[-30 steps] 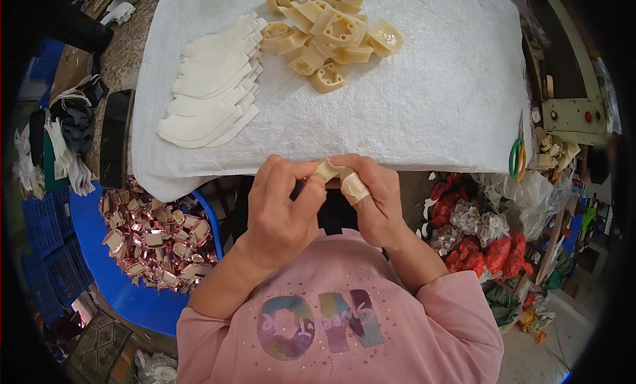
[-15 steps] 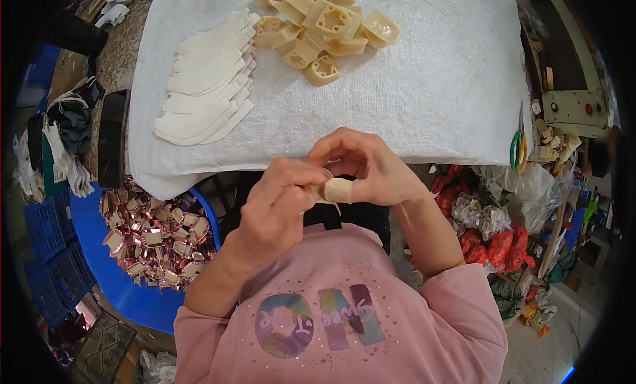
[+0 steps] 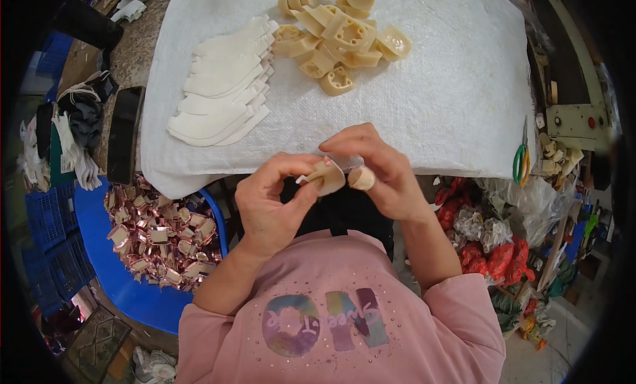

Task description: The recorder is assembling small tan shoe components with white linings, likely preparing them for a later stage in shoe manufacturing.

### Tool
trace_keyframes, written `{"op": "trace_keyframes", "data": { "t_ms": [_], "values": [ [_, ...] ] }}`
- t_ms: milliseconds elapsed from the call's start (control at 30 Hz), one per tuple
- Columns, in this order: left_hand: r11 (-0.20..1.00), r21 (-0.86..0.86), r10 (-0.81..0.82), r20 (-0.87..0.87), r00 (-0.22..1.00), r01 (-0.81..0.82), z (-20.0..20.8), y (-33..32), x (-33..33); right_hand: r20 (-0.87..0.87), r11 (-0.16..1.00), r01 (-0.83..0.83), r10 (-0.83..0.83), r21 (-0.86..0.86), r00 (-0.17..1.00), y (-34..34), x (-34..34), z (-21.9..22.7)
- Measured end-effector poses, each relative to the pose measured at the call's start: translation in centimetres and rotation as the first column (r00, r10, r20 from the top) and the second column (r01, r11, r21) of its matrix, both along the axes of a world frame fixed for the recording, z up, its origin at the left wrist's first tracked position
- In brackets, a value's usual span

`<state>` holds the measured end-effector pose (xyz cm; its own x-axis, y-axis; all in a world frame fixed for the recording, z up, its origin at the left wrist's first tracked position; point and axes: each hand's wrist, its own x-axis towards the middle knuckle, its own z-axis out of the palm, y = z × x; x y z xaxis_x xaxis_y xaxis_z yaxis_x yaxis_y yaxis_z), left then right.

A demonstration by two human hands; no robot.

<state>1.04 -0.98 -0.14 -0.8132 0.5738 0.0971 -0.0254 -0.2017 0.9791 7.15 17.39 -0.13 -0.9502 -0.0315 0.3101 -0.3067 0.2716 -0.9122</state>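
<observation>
My left hand (image 3: 277,195) pinches a small beige curved piece (image 3: 332,179) between thumb and fingers, just off the table's near edge. A narrow pale strip sticks out of that piece, beside my thumb. My right hand (image 3: 382,167) is close by on the right, fingers apart and holding nothing. Its thumb wears a beige wrap (image 3: 362,178) and points at the piece without visibly touching it. Farther off on the white woven sheet (image 3: 450,86) lie a fanned stack of white cut pieces (image 3: 222,86) and a heap of hollow beige plastic blocks (image 3: 348,33).
A blue basin (image 3: 93,245) full of shiny pink pieces (image 3: 162,235) stands at my left. A black phone (image 3: 126,136) lies by the sheet's left edge. Scissors (image 3: 521,162) with green and orange handles hang at the right edge, above red plastic bags (image 3: 510,255).
My hands have drawn apart. The right hand has let go and opened, while the left keeps the beige piece, which is now more exposed. The view has shifted slightly.
</observation>
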Motion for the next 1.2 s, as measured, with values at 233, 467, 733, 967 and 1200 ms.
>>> {"op": "trace_keyframes", "data": {
  "t_ms": [233, 467, 733, 967, 1200],
  "values": [
    [0.999, 0.024, 0.042, 0.087, 0.995, -0.044, 0.6, 1.1, 0.7, -0.102, 0.955, 0.26, -0.248, 0.142, 0.963, -2.9, -0.5, 1.0],
    [0.993, -0.115, 0.008, 0.005, 1.0, -0.007, 0.8, 1.2, 0.3, -0.165, 0.923, 0.275, -0.237, 0.268, 0.957, -1.9, -0.5, 1.2],
    [0.968, -0.112, 0.099, -0.655, 0.75, -0.225, 0.8, 0.8, -0.7, 0.065, 0.955, 0.112, -0.098, -0.275, 0.993, -1.5, 0.4, 0.9],
    [0.974, -0.065, 0.073, -0.816, 0.573, -0.218, 0.6, 1.0, -0.5, 0.395, 0.881, 0.124, 0.075, -0.456, 0.916, -0.4, 0.1, 2.6],
    [0.919, -0.001, -0.38, 0.271, 0.884, 0.395, 0.6, -0.4, -1.3, -0.008, 0.992, 0.12, -0.12, -0.05, 0.993, -0.8, 0.1, 1.7]
  ]
}}
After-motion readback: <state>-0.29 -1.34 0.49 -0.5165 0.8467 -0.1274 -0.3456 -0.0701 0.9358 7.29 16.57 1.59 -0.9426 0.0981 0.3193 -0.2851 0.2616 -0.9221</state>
